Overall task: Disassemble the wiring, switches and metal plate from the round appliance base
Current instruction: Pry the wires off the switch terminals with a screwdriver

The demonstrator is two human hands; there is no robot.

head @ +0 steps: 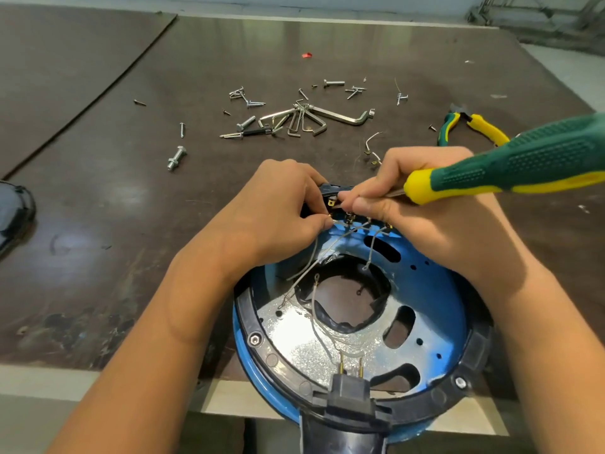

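**Working a wire terminal loose at the far rim of the base**

At the bottom centre of the frame the round appliance base (438,309) is lying open side up, with its silvery metal plate (294,342) and thin wires (314,309) inside. At its far rim, mid-frame, the black switch block (327,191) is sitting between both hands. The left hand (281,204) is pinching a wire terminal (328,219) just below the block. The right hand (425,208) is gripping the screwdriver (510,165), fingers curled round its shaft. The screwdriver's long axis is running from the right edge down-left, so the tip is aiming left at the block, just beside the left hand's fingertips, which are the nearer. Further up, pliers (471,126), hex keys (304,121) and loose bolts are lying scattered on the table (98,224).
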